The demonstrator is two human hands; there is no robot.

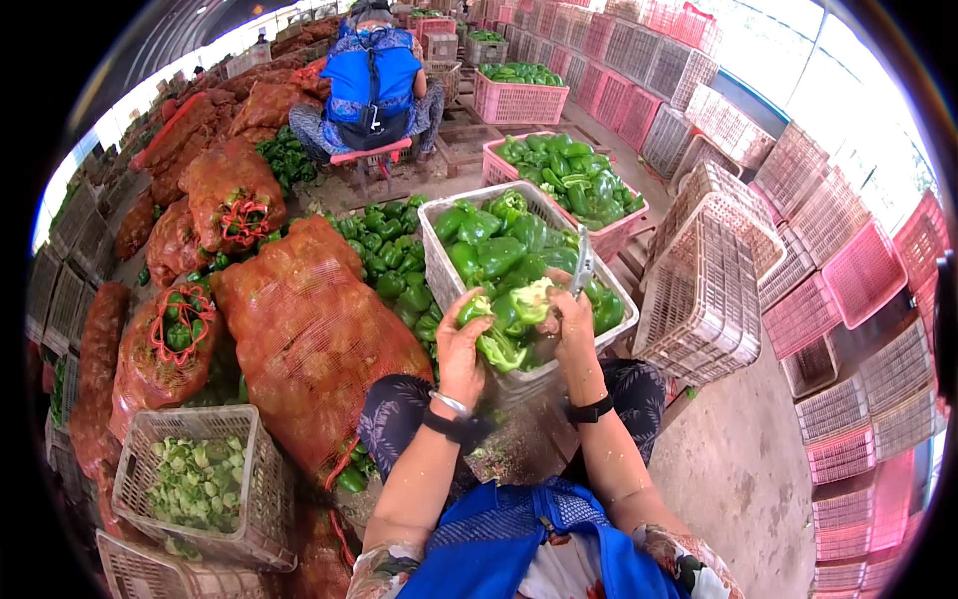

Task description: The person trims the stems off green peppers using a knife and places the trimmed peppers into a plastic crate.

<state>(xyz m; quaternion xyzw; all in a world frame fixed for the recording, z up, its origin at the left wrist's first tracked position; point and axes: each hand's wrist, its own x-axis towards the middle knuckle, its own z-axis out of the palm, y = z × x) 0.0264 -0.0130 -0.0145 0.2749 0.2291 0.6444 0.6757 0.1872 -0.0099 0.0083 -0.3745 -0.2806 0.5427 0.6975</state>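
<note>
My left hand (pixel 463 346) is closed round a cut green bell pepper (pixel 502 346), its pale inside showing. In my right hand (pixel 572 321) is a knife (pixel 584 262), its blade pointing up and away from me. The right fingertips are beside a pale cut piece (pixel 533 299), which may be a pepper core; whether they touch it I cannot tell. Both hands are over the near end of a whitish plastic crate (pixel 436 250) full of green bell peppers (pixel 499 257). The knife handle is hidden in my right hand.
Behind stands a pink crate (pixel 617 243) of peppers. At left are a large red mesh sack (pixel 309 299), loose peppers (pixel 384 245) and a crate (pixel 254 469) holding pale green cores. Stacked crates (pixel 714 285) line the right. A person in blue (pixel 374 85) sits ahead.
</note>
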